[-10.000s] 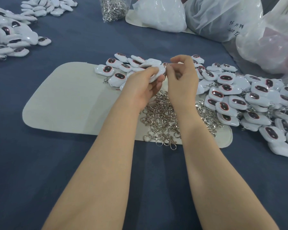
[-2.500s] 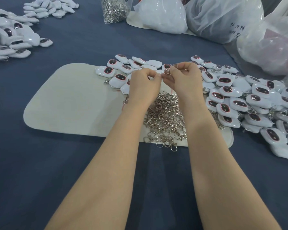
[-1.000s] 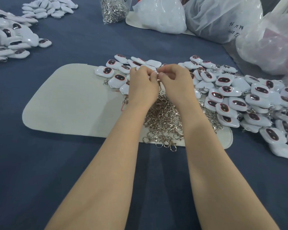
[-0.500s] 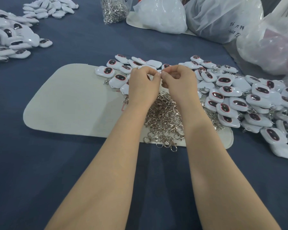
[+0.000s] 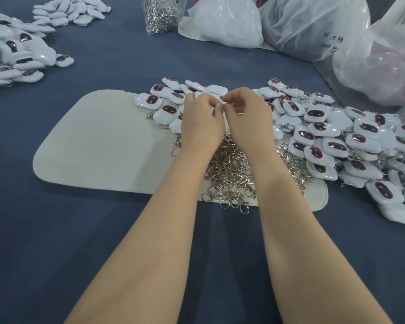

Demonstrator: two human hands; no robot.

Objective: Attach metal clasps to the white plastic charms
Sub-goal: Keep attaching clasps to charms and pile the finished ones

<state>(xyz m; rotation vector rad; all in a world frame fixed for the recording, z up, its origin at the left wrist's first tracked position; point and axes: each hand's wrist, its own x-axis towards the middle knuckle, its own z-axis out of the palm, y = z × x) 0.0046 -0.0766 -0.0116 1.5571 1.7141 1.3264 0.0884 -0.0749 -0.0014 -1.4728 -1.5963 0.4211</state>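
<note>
My left hand [image 5: 200, 121] and my right hand [image 5: 248, 118] meet fingertip to fingertip above a beige mat [image 5: 98, 146]. Their curled fingers pinch a small piece between them; the hands hide most of it, so I cannot tell charm from clasp. Below my wrists lies a heap of metal clasps [image 5: 229, 169]. White plastic charms with dark oval faces [image 5: 325, 146] are piled to the right, and a few more charms [image 5: 159, 99] lie just left of my left hand.
Further piles of white charms [image 5: 17, 57] sit at the far left on the blue cloth. A clear bag of clasps [image 5: 160, 12] stands at the back, with large plastic bags [image 5: 313, 26] at the back right.
Both hands have stayed together over the clasp heap, with only small shifts of the fingers. One second ago they were slightly lower and closer together.
</note>
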